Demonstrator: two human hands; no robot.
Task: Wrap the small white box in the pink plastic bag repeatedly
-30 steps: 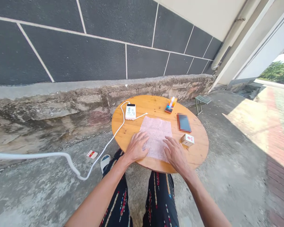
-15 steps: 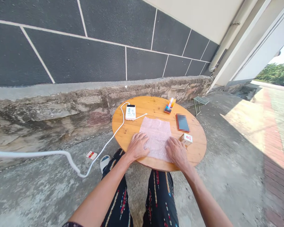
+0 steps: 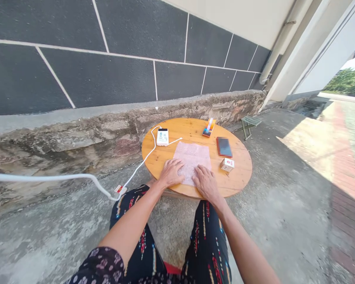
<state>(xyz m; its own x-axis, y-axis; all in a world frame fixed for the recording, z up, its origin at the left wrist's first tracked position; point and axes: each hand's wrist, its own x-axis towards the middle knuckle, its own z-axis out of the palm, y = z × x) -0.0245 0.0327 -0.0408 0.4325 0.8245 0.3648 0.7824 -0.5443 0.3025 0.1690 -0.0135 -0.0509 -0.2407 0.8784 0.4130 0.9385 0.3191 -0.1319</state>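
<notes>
A sheet of pinkish bubble wrap (image 3: 193,154) lies flat on the round wooden table (image 3: 239,173) in front of me. On its left edge rests my left hand (image 3: 172,172), fingers stretched out and pressed lightly on the sheet. My right hand (image 3: 205,181) lies on the lower right part of the wrap, also flat with its fingers apart. Neither hand grips anything. To the right of my right hand stands a small white box (image 3: 227,164).
Behind the box lies a dark, pixelated rectangular item (image 3: 224,147). An orange tape dispenser (image 3: 208,127) stands at the table's back. At the back left is a white device (image 3: 162,137) with a white cable (image 3: 139,167) running off the table. A folding stool (image 3: 250,123) stands right.
My right hand has slid left, further onto the bubble wrap, closer to my left hand. My left hand stays at the wrap's left edge. The view has shifted slightly.
</notes>
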